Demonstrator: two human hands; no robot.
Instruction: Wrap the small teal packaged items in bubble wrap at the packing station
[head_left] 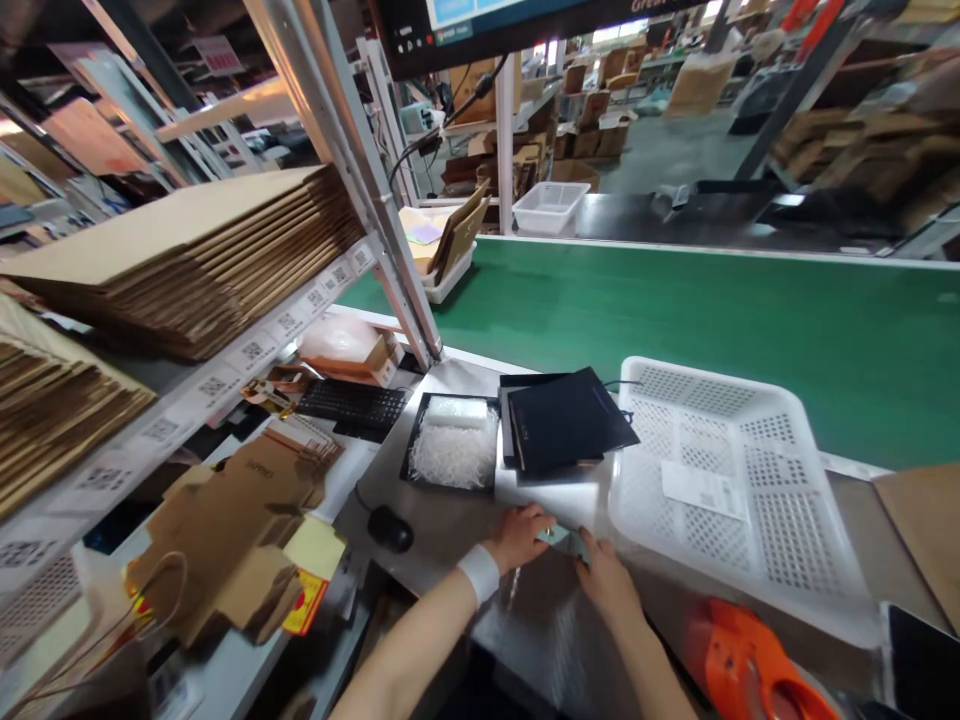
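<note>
Between my two hands is a small pale-green flat item [562, 540], low over the metal bench [450, 530]; I cannot make out its exact kind. My left hand [520, 537], with a white band at the wrist, grips its left end. At the right end, the fingers of my right hand [606, 575] close on it. Just beyond them, an open black box [495, 470] holds white shredded filler [454, 455] and a pale wrapped block [457, 412]. Dark flat covers or folders [566, 420] lie stacked to its right.
A white perforated basket [814, 540] with a paper label [703, 490] stands right. An orange tape dispenser [750, 655] is near front right. A mouse [390, 529] and keyboard [352, 403] lie left, below shelved cardboard [195, 250]. Behind runs a green conveyor belt [675, 310].
</note>
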